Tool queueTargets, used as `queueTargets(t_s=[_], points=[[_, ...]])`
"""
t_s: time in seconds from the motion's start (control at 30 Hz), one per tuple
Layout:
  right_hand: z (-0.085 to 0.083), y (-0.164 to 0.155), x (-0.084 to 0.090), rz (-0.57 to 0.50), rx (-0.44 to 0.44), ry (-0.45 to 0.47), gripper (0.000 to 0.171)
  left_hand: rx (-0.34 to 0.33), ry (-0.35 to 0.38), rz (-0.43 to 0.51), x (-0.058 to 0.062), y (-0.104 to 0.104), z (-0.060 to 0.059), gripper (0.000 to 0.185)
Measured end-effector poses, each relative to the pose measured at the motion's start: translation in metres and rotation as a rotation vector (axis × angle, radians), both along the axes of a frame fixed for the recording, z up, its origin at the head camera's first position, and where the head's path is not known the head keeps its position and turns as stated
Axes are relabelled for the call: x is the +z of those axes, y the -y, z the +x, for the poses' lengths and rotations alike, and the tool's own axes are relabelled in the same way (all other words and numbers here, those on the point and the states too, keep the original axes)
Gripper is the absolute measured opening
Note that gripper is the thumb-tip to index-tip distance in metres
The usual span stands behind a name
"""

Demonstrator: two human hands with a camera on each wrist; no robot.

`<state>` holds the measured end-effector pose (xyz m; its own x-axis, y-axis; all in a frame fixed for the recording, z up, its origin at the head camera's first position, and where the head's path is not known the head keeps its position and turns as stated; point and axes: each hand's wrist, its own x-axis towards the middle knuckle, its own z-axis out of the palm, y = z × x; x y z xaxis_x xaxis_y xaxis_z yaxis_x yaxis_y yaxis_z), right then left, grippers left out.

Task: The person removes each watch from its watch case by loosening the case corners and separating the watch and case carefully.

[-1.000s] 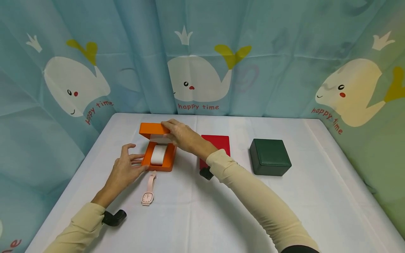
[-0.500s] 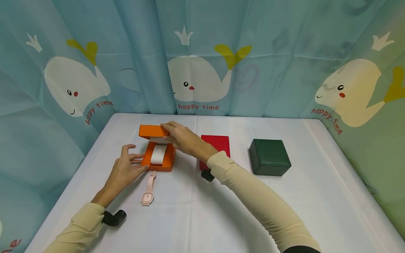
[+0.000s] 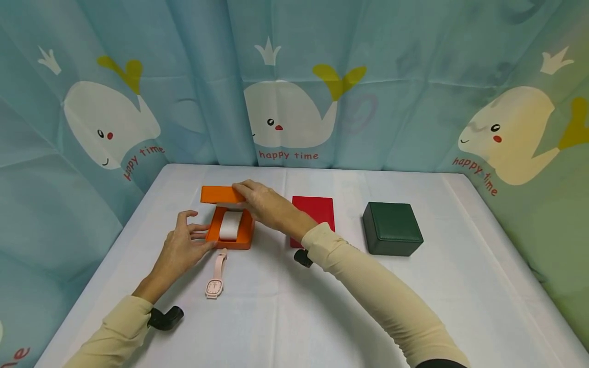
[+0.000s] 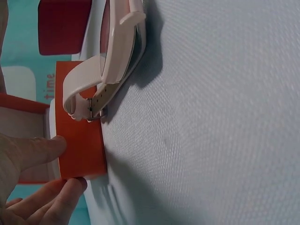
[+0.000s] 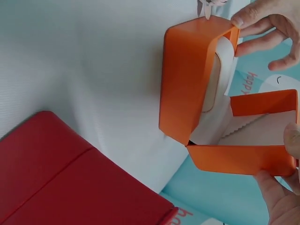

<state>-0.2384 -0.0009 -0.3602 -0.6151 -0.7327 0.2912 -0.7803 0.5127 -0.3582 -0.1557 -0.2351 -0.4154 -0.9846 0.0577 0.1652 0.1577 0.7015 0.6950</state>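
Observation:
An orange watch box [image 3: 234, 246] stands at the left of the table with its hinged lid [image 3: 216, 194] raised partway. Inside it sits a white cushion [image 3: 230, 226]. My left hand [image 3: 181, 247] holds the front left corner of the base, its thumb [image 4: 40, 149] at the front and fingers against the side. The raised lid is pinched at its right side by my right hand [image 3: 264, 204], with the thumb [image 5: 292, 140] on the inner side. Just in front of the box, a pink wristwatch [image 3: 214, 287] with a buckled strap [image 4: 79, 83] lies on the cloth.
Right of the orange box lies a red box [image 3: 317, 208], partly covered by my right forearm. Farther right stands a closed dark green box [image 3: 392, 228]. A white cloth covers the table, and a blue whale-print curtain [image 3: 198, 122] hangs behind it.
My right hand has brought the orange box's lid downward a little, and the opening has narrowed. The left hand, the wristwatch and the other boxes have kept their places.

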Motion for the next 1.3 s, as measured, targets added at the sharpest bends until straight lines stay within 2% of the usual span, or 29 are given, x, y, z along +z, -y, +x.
queueTargets(t_s=[0.13, 0.33, 0.57, 0.77, 1.03, 1.17, 1.3], points=[[0.002, 0.0, -0.003, 0.022, -0.017, -0.069, 0.05, -0.006, -0.012, 0.0, -0.001, 0.0, -0.001, 0.082], [0.005, 0.002, -0.004, 0.034, -0.047, -0.095, 0.049, -0.019, -0.02, 0.012, -0.002, 0.001, -0.001, 0.082], [0.007, 0.004, -0.006, 0.009, -0.026, -0.109, 0.048, -0.027, -0.023, 0.027, -0.001, 0.003, -0.001, 0.083], [0.012, 0.004, -0.009, 0.032, -0.02, -0.137, 0.049, -0.019, -0.001, 0.039, -0.002, 0.002, -0.001, 0.083], [0.018, 0.003, -0.015, -0.004, -0.011, -0.209, 0.052, -0.018, -0.009, 0.044, -0.003, 0.002, -0.001, 0.084], [0.021, 0.003, -0.019, 0.011, -0.018, -0.252, 0.054, -0.024, -0.018, 0.044, -0.004, 0.003, -0.001, 0.083], [0.025, 0.004, -0.024, 0.017, -0.007, -0.295, 0.05, -0.031, -0.028, 0.039, -0.005, 0.004, -0.002, 0.083]])
